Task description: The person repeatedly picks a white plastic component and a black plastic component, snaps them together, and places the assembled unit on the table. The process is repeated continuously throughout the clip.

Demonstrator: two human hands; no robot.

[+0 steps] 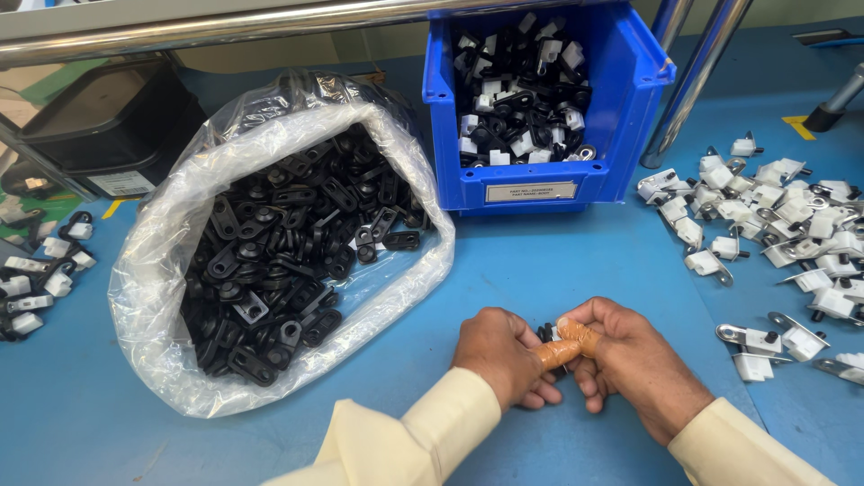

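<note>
My left hand (499,355) and my right hand (630,360) meet low in the middle of the blue table (558,261). Both pinch one small black plastic part (546,334) between thumbs and fingers; most of it is hidden by my fingers. An orange finger cot covers my left thumb and another covers a right fingertip. Cream sleeves cover both wrists. To the left lies an open clear plastic bag (153,270) full of black plastic clips (288,243).
A blue bin (549,189) of assembled black-and-white parts stands at the back centre. Loose white-and-metal parts (774,216) are scattered at the right, a few more assembled parts (40,279) at the left edge. A black container (108,126) sits back left. Metal rack tubes (693,81) rise at the back.
</note>
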